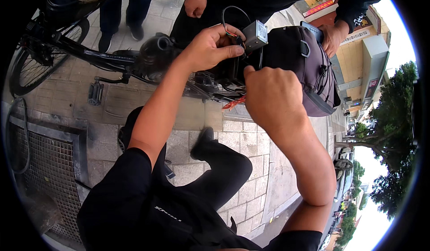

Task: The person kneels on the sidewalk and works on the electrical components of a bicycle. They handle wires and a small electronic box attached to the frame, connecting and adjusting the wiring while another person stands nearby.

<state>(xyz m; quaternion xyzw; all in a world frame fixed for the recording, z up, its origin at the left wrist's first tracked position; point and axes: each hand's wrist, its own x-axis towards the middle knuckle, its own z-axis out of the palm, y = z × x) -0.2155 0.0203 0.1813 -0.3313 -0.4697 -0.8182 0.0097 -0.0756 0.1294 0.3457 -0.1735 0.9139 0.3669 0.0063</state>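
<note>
My left hand [212, 49] is pinched on a black connector with thin coloured wires [231, 35], just left of a silver metal box [256, 34] that has a label and a looping black cable. My right hand [273, 94] is closed lower down, against the near side of a black-and-grey bag [318, 78] on the bicycle; what its fingers grip is hidden. The black bicycle frame [71, 47] lies sideways across my view behind both hands, with red cord [233, 103] hanging below.
Another person's hand [195, 4] is at the top, and a hand [333, 38] holds a phone-like object beside the bag. Dark-clad legs [139, 9] stand behind the bicycle. A metal grate [49, 175] and hose [22, 130] lie left on the paving [244, 148]. A tree [394, 130] and street are right.
</note>
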